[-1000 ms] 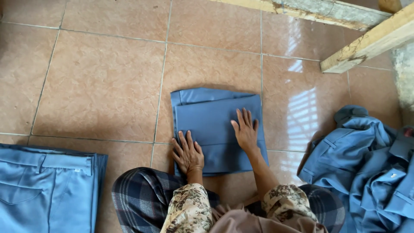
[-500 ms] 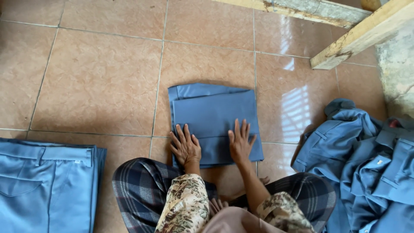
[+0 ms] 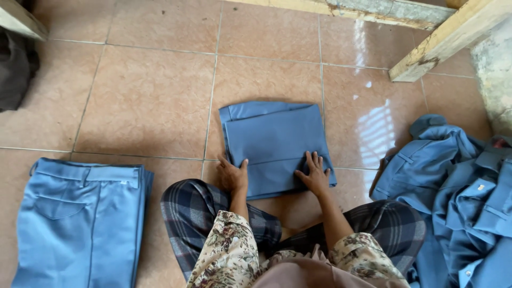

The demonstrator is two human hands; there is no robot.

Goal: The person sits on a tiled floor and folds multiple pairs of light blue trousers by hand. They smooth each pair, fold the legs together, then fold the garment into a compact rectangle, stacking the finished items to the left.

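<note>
A folded blue garment point(image 3: 274, 140) lies flat on the tiled floor in front of me. My left hand point(image 3: 233, 174) rests at its near left corner, fingers around the edge. On the near right edge sits my right hand point(image 3: 314, 175), fingers spread on the cloth. Both hands grip the near side of the fold. My crossed legs in plaid trousers point(image 3: 213, 213) sit just below.
Folded light blue trousers point(image 3: 80, 218) lie at the lower left. A heap of unfolded blue clothes point(image 3: 458, 186) sits at the right. A wooden beam point(image 3: 448, 40) crosses the upper right; dark cloth point(image 3: 16, 69) lies at the far left.
Both hands slid from the middle of the folded garment toward its near edge and spread apart to its two near corners. The camera view shifted right.
</note>
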